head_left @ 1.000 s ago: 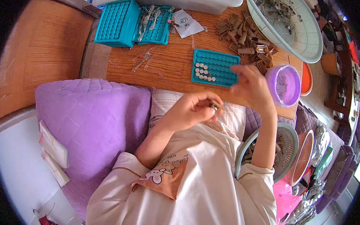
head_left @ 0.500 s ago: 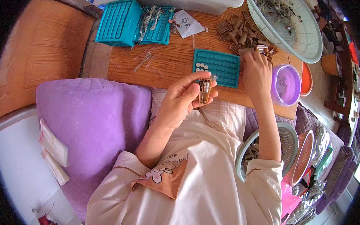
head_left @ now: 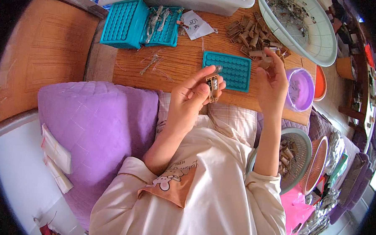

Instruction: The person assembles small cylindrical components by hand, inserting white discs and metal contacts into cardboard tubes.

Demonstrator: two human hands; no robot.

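Note:
My left hand is closed around a small brown plastic case, with silvery round pieces showing in its open face. A small clear or greyish bit sticks up at the case's top end. Just behind that hand lies a teal dimpled tray, its near left corner covered by my fingers. My right hand is raised at the tray's right side, thumb and forefinger curled around a blurred brown piece that looks like another case part. Past it spreads a heap of brown plastic cases.
A purple tub stands at the table's right edge, beside an orange container. A large pale colander overhangs the back right corner. Teal stacked trays sit at the back left. A grey-green basket of brown pieces is by my right arm.
My right hand has drawn back from the heap toward me, lifting a brown piece. My left hand tilted the case slightly; white discs seen earlier on the tray no longer show.

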